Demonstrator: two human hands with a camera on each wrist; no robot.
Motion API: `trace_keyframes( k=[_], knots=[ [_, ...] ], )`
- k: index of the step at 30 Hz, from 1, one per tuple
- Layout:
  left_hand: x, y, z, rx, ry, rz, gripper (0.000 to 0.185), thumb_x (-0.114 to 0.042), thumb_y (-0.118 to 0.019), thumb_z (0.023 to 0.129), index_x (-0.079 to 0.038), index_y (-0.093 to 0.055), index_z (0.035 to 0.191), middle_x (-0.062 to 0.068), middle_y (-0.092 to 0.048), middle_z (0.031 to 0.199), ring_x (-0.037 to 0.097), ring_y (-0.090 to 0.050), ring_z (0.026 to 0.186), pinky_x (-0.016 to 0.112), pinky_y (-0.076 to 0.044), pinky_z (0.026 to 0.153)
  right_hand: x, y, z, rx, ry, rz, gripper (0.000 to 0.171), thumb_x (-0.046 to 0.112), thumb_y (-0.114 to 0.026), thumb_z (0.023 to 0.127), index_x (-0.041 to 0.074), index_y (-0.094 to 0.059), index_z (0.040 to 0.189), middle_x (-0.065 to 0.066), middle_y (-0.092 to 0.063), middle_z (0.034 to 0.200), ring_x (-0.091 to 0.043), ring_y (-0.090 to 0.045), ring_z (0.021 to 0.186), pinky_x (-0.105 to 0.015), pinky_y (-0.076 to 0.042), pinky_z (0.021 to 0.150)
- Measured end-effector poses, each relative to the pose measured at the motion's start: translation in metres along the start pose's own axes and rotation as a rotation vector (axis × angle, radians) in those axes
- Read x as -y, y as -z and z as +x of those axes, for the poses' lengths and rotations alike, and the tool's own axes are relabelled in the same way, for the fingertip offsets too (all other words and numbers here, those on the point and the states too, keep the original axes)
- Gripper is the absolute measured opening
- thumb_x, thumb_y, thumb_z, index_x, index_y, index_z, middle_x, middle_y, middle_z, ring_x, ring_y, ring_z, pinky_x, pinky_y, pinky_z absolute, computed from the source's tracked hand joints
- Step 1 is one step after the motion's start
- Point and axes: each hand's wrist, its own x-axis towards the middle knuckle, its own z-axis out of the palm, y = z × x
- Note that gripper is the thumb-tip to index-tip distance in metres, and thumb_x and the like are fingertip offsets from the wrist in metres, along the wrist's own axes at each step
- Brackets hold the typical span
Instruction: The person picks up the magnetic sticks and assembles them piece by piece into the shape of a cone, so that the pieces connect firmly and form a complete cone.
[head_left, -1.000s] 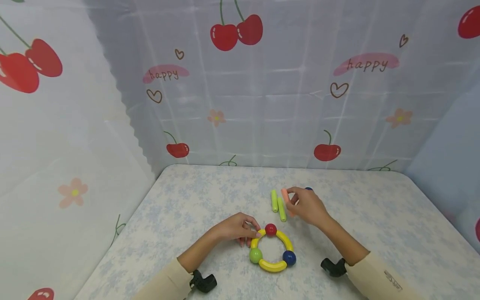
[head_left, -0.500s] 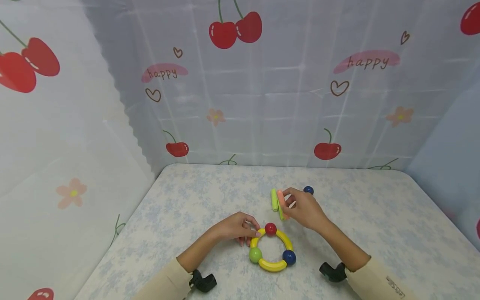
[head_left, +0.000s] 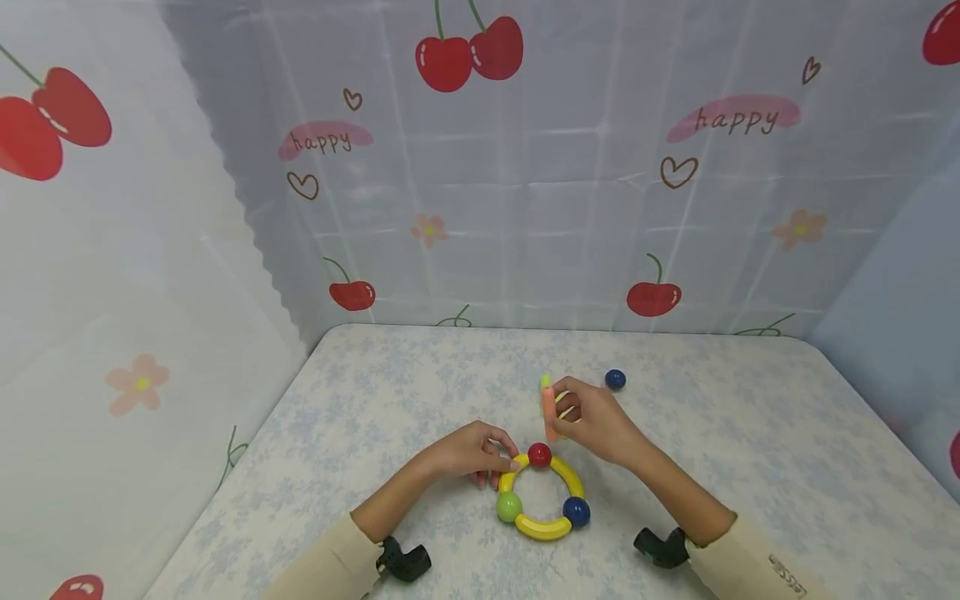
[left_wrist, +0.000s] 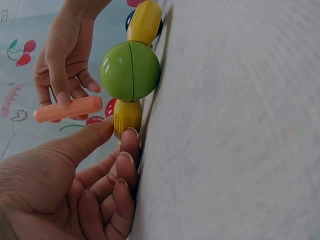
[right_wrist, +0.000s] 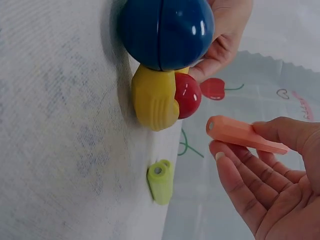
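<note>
A ring of yellow curved magnetic sticks (head_left: pixel 543 530) lies on the table, joined by a red ball (head_left: pixel 539 455), a green ball (head_left: pixel 509 507) and a dark blue ball (head_left: pixel 576 512). My left hand (head_left: pixel 471 450) pinches the ring's upper left curved stick (left_wrist: pixel 127 118) between thumb and fingers. Just beyond the red ball, my right hand (head_left: pixel 597 418) holds a straight orange magnetic stick (head_left: pixel 550 412) by thumb and fingertips, raised off the table. Lime green magnetic sticks (right_wrist: pixel 161 186) lie behind it, mostly hidden in the head view; their end shows a metal disc.
A loose dark blue ball (head_left: pixel 615 379) sits on the table beyond the right hand. The patterned tabletop (head_left: pixel 405 375) ends at a hanging cherry-print curtain (head_left: pixel 510 200) behind, with another curtain on the left.
My right hand has carried the orange stick leftward, across in front of the lime sticks, uncovering the loose blue ball. The left hand and the ring have stayed in place.
</note>
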Motion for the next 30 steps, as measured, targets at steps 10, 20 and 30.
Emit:
trace_keyframes(
  k=[10,20,30],
  knots=[
    [0.0,0.0,0.0,0.0,-0.009,-0.001,0.012,-0.018,-0.073,0.096,-0.009,-0.073,0.104,0.01,-0.068,0.063,0.015,-0.055,0.045,0.023,-0.048,0.047,0.0,-0.002,-0.002,0.092,0.09,0.028,0.029,0.006,-0.08,0.088,0.01,-0.064,0.112,-0.004,-0.074,0.1,-0.021,-0.072,0.091,-0.033,-0.061,0.076],
    [-0.005,0.004,-0.003,0.045,0.003,0.012,0.018,-0.02,-0.072,0.096,-0.009,-0.072,0.11,0.012,-0.07,0.069,0.016,-0.058,0.049,0.025,-0.049,0.051,-0.004,-0.003,-0.002,0.141,0.159,0.024,0.026,0.005,-0.079,0.088,0.01,-0.066,0.109,-0.001,-0.073,0.1,-0.02,-0.071,0.092,-0.03,-0.06,0.078],
    [-0.022,0.01,-0.014,0.198,0.049,0.151,0.057,-0.023,-0.082,0.088,-0.011,-0.057,0.138,0.005,-0.07,0.084,0.022,-0.065,0.062,0.029,-0.05,0.055,-0.022,0.004,0.002,0.381,0.151,0.089,0.025,-0.004,-0.071,0.092,0.004,-0.071,0.116,-0.01,-0.073,0.113,-0.031,-0.071,0.103,-0.036,-0.06,0.083]
  ],
)
